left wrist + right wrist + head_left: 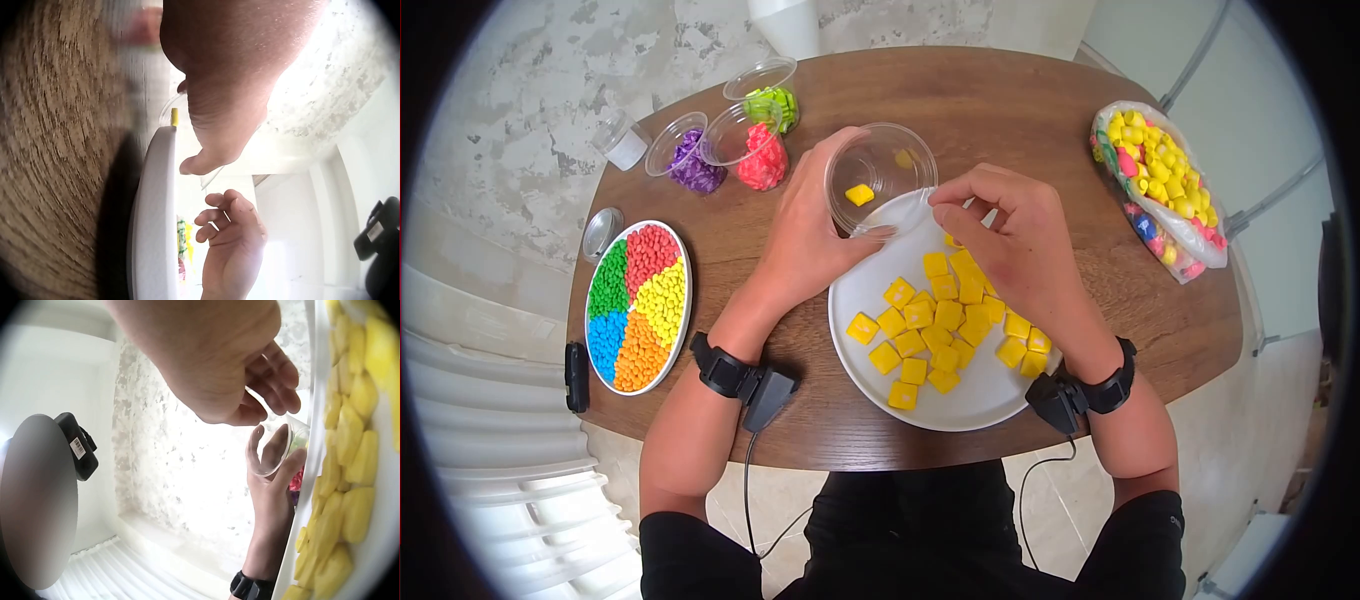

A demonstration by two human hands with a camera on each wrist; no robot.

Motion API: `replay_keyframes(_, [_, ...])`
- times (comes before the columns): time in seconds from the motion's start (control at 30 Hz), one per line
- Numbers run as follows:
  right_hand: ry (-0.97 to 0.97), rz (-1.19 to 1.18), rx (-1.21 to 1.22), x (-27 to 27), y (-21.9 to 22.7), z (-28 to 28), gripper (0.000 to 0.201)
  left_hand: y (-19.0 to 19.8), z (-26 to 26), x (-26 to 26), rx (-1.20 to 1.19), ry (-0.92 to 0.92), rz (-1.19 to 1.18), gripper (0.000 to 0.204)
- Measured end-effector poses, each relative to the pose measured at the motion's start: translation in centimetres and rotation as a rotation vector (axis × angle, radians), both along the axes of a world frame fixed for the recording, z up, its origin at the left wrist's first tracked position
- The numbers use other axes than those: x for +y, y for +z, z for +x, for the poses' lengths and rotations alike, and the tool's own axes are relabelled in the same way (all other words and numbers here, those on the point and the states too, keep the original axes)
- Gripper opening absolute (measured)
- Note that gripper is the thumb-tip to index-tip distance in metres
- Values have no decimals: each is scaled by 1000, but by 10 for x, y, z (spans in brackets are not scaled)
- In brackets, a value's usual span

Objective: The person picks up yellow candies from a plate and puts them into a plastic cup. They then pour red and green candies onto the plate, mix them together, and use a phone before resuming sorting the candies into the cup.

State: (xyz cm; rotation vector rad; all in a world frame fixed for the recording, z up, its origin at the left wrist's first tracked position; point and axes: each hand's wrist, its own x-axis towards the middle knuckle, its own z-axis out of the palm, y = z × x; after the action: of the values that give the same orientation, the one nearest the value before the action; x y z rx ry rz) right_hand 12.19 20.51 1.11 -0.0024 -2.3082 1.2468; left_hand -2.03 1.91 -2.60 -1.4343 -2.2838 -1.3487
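Note:
My left hand (808, 215) grips a clear plastic cup (880, 140), tilted over the back edge of a white plate. A yellow wrapped candy (860, 194) lies inside the cup. Beside the cup's rim is my right hand (1010, 225), its fingers loosely bent with nothing visible between thumb and fingertips in the right wrist view. Many square yellow candies (920, 315) cover the middle of the white plate (855, 375) below both hands. From the left wrist, the right hand (232, 244) faces the cup with its fingers apart.
Clear cups with purple candies (698, 165), pink candies (762, 160) and green candies (774, 108) stand at the back left. An oval plate of sorted colored candies (638, 305) lies at left. A bag of mixed candies (1160, 180) rests at the right edge.

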Motion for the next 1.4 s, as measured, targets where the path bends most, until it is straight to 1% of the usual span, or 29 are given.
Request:
replay_keyframes(0.07, [-28,69,-90,4,-3,-1,9,0,1,0,4,1,-4,91])
replay_keyframes(0.1, [-29,69,-90,6,-6,-1,9,1,1,0,1,2,-5,92])
replay_keyframes(0.17, [-108,230,-150,10,-10,-2,10,0,0,-1,-1,0,-6,92])
replay_keyframes(0.2, [-109,230,-150,12,-9,-1,10,-1,-2,-2,2,-2,-19,92])
replay_keyframes(0.27, [-167,328,-253,15,-9,0,12,-1,-2,-2,7,-5,-31,92])
replay_keyframes(0.3, [-168,329,-252,16,-9,1,12,0,-1,-1,1,-7,-22,92])
replay_keyframes(0.37, [-182,438,-317,18,-12,3,16,1,-1,-1,-3,-9,-12,92])
replay_keyframes(0.47, [-196,445,-385,15,-9,3,21,0,-1,-2,-4,-8,-11,92])
replay_keyframes(0.57, [-197,449,-396,15,-10,3,21,-1,-2,-2,-7,-11,-9,92])
replay_keyframes(0.8, [-182,453,-407,13,-7,4,21,-1,-2,-3,-11,-10,-36,92])
replay_keyframes(1.0, [-149,413,-409,14,-8,4,19,0,-2,-4,-1,-23,-52,92])
replay_keyframes(1.07, [-118,366,-379,14,-8,4,18,1,-2,-4,4,-23,-54,92])
replay_keyframes(1.17, [-80,328,-402,12,-5,3,18,1,-2,-4,7,-16,-56,92])
replay_keyframes(1.3, [-64,318,-374,10,-4,2,18,1,-2,-4,14,-14,-61,92])
replay_keyframes(1.37, [-64,227,-328,10,-3,1,17,1,-2,-4,14,-11,-62,93])
replay_keyframes(1.4, [-64,228,-328,10,-3,0,17,1,-1,-4,8,-14,-63,93])
